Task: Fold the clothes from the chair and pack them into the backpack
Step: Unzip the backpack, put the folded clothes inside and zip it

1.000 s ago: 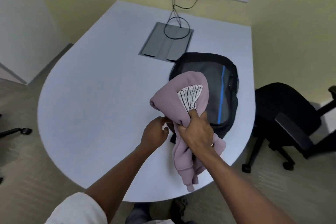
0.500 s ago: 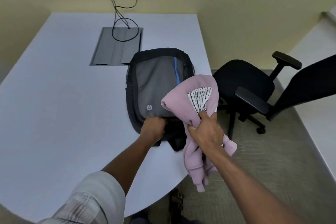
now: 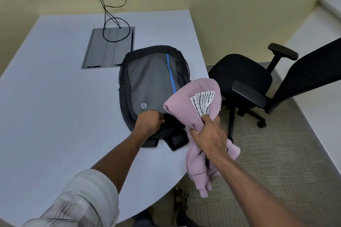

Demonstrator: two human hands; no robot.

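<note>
A grey and black backpack [image 3: 153, 86] with a blue stripe lies flat on the white table [image 3: 55, 116], its top end toward me. My left hand [image 3: 148, 122] is closed on the backpack's near edge, by the logo. My right hand [image 3: 208, 134] grips a bundled pink garment [image 3: 186, 110] with a black-and-white striped cloth [image 3: 202, 101] tucked inside it. The bundle hangs just right of the backpack, over the table's edge, and its loose end dangles below my wrist. The black office chair [image 3: 241, 73] to the right has a bare seat.
A grey cable hatch [image 3: 108, 49] with looped black cables sits in the table behind the backpack. Wall sockets line the yellow wall. A second dark chair back [image 3: 313, 68] stands at the far right. My sandalled foot [image 3: 180, 197] shows on the carpet below the table edge.
My view has swung right, bringing the chair into sight. My left hand went from the clothes to the backpack's near edge and stays there. My right hand keeps the bundle beside the backpack.
</note>
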